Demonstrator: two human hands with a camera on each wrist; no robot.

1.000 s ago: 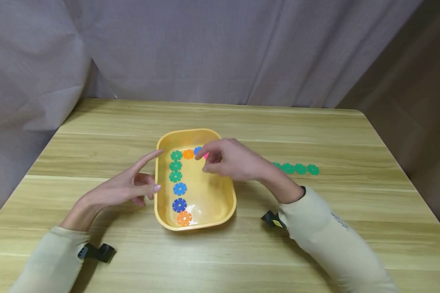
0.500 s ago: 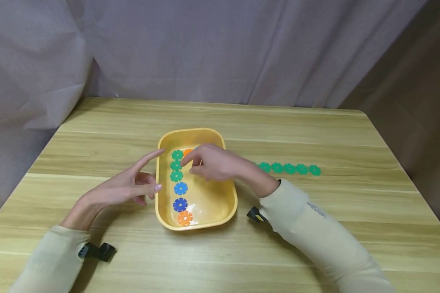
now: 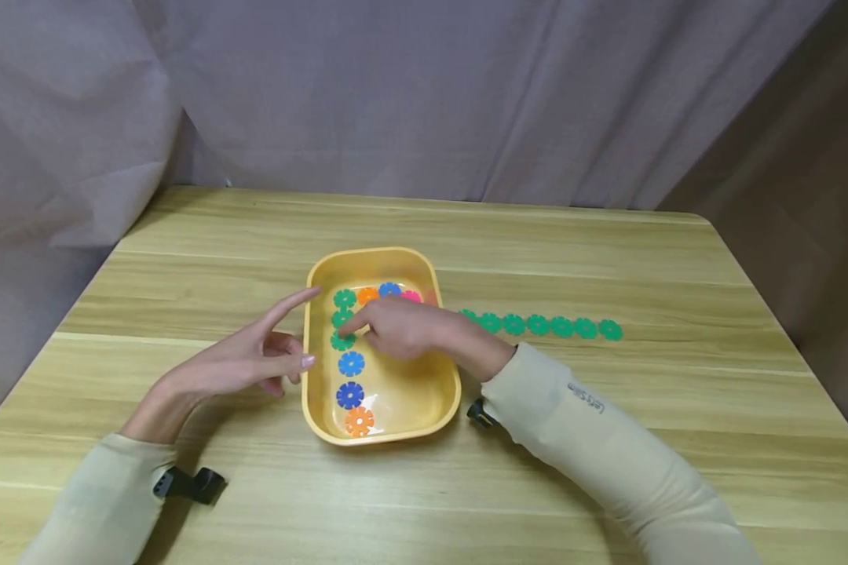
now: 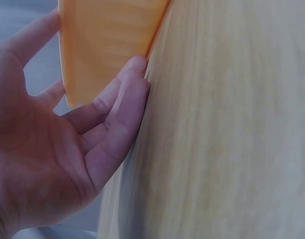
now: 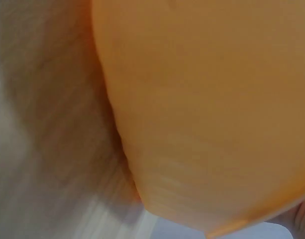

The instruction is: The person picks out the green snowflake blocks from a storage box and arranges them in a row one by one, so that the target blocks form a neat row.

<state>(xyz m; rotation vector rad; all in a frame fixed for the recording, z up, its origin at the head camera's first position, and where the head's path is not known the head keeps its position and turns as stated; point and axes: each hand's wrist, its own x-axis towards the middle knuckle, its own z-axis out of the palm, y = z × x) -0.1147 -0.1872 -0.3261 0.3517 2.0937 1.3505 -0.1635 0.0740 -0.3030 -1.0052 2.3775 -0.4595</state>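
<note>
A yellow plastic bin (image 3: 381,439) holds flower-shaped notched discs. Along its left side lie green discs, with the lowest green disc (image 3: 342,340) under my right index fingertip. My right hand (image 3: 406,328) reaches in over the right rim, index finger stretched out and other fingers bent beneath. Below sit a light blue disc (image 3: 351,363), a dark blue disc (image 3: 349,395) and an orange disc (image 3: 359,422). Another orange disc (image 3: 367,296), a blue disc (image 3: 389,291) and a partly hidden pink disc (image 3: 411,297) line the far end. My left hand (image 3: 233,362) touches the bin's left side with spread fingers.
A straight row of green discs (image 3: 537,325) lies on the wooden table (image 3: 579,259) right of the bin, its left end partly behind my right forearm. Behind the table hangs a grey curtain (image 3: 367,102). Small black wrist cameras (image 3: 192,486) sit at both sleeves.
My right hand has moved left and slightly down inside the bin, from the pink disc to the lowest green one. More of the green row shows. My left hand stays at the rim.
</note>
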